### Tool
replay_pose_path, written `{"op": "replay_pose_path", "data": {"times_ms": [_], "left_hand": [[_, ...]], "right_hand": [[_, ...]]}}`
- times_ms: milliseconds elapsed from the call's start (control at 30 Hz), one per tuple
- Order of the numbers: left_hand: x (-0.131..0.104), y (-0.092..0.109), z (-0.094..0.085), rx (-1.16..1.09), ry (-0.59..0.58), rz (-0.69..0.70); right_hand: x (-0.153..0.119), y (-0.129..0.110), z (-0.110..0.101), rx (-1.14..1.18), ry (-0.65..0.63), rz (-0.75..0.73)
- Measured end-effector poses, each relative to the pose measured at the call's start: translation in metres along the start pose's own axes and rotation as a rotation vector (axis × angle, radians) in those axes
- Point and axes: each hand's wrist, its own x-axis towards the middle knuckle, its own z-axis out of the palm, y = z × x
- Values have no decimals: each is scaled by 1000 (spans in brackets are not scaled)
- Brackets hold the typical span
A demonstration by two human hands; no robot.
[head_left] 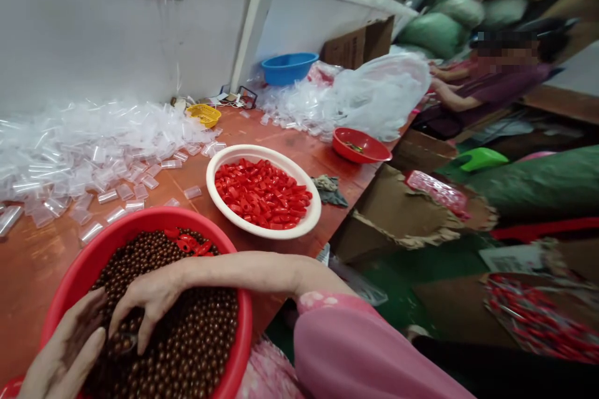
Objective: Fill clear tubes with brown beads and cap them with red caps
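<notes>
A red basin (pixel 244 318) full of small brown balls (pixel 196 336) stands at the lower left, with a few red plastic pieces (pixel 189 243) on top of the balls. My right hand (pixel 152 299) reaches into it, thumb and fingers closed round a small clear container (pixel 125 343) with balls in it. Close by, at the basin's left side, my left hand (pixel 68 349) is held with its thumb and fingers apart and nothing between them. Behind the basin sits a white bowl (pixel 213 199) of red plastic pieces (pixel 262 193).
Clear plastic tubes (pixel 93 149) are heaped along the wall beside a yellow basket (pixel 204 115). Farther back are a blue basin (pixel 290 68), a red bowl (pixel 362 144), a grey cloth (pixel 331 190) and a large clear bag (pixel 374 93). A person (pixel 496 81) sits at the far right.
</notes>
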Motion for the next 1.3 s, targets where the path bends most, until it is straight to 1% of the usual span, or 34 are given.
{"op": "replay_pose_path", "data": {"times_ms": [67, 100, 133, 167, 233, 300, 367, 433, 500, 567, 633, 733, 833, 1000, 1100, 1200, 1300], "left_hand": [[-4, 11, 9, -165, -62, -126], [-5, 16, 15, -222, -97, -161], [-6, 21, 20, -257, -134, -181], [-6, 25, 25, -279, -145, -176], [-4, 31, 33, -295, -137, -123], [-3, 32, 39, -301, -145, -88], [-4, 32, 44, -334, -146, -98], [-7, 32, 48, -341, -123, -92], [-10, 33, 51, -323, -79, -56], [-12, 33, 52, -313, -29, -16], [-13, 32, 52, -343, -2, -14], [-11, 31, 48, -466, 9, -99], [-8, 30, 43, -553, 51, -177], [-7, 31, 41, -543, -14, -147], [-8, 33, 40, -470, -30, -122], [-8, 36, 39, -423, -24, -102], [-7, 35, 38, -388, -28, -88]], "right_hand": [[-10, -4, -2, 35, 84, 6], [-16, -6, -2, 63, 134, 18], [-21, -7, -1, 87, 160, 18], [-25, -8, 0, 111, 193, 9], [-33, -8, 4, 169, 206, -43], [-38, -6, 8, 198, 259, -48], [-42, -4, 12, 251, 257, -49], [-44, -3, 16, 292, 256, -37], [-45, -3, 20, 299, 269, -17], [-44, -3, 23, 285, 290, 9], [-44, -4, 23, 270, 309, 26], [-44, -7, 20, 238, 338, 30], [-48, -9, 16, 160, 408, 73], [-58, -3, 8, 57, 498, 183], [-64, 3, 2, -37, 619, 250], [-77, 8, -6, -210, 717, 350], [-94, 11, -13, -380, 706, 526]]}}
